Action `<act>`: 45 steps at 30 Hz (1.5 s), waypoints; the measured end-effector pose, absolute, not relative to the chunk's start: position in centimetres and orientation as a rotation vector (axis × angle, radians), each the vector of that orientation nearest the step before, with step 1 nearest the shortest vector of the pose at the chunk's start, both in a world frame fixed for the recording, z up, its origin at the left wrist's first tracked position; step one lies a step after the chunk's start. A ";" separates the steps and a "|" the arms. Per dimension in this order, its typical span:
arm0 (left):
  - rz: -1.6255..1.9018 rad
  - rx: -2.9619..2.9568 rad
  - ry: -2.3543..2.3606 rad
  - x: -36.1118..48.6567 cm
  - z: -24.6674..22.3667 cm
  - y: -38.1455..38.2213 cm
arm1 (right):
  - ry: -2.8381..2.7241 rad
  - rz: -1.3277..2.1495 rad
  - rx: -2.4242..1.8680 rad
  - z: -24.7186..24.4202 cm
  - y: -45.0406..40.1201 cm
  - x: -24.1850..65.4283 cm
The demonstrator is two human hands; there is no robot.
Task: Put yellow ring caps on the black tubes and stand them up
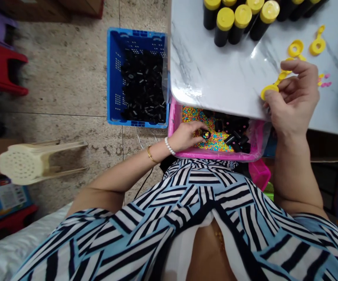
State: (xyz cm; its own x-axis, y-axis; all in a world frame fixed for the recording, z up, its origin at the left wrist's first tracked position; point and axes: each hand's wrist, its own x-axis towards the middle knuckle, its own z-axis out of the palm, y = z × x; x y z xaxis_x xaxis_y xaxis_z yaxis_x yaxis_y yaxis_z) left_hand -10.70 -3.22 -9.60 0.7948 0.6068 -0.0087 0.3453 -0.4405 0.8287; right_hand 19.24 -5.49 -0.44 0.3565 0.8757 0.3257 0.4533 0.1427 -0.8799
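My left hand [190, 135] is closed round a small black tube [206, 134], its open end showing coloured beads inside. It is low in a pink basket [210, 155], among many small multicoloured beads [217, 145]. More black tubes [236, 141] lie on the beads at the basket's right side. My right hand [293, 95] is raised over the table edge, thumb and fingers pinching a yellow plastic cap [270, 92] with a strap and ring. Loose yellow caps [317, 46] lie on the table beyond it.
A white marbled table [216, 74] overhangs the pink basket. Upright black bottles with yellow lids [225, 27] stand at its back. Left of it, a blue crate [114, 121] holds many black tubes. A cream stool [22, 164] and red stool [3, 70] are on the floor.
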 end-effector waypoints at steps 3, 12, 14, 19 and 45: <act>0.539 1.959 0.654 -10.6 -7.3 -4.0 | -1.235 0.577 -1.512 0.2 -5.4 19.5; 1.007 2.079 0.921 -6.6 1.2 0.4 | -0.908 1.096 -1.451 2.6 -3.6 18.0; 0.983 2.126 0.968 -5.6 0.7 2.5 | -0.886 1.183 -1.438 3.1 -2.7 16.7; 0.933 2.186 0.945 -4.6 -0.8 4.1 | -0.944 1.272 -1.447 2.8 -0.7 14.4; 0.670 1.859 0.890 -4.8 2.5 3.1 | -1.133 1.286 -1.534 3.2 -0.7 13.9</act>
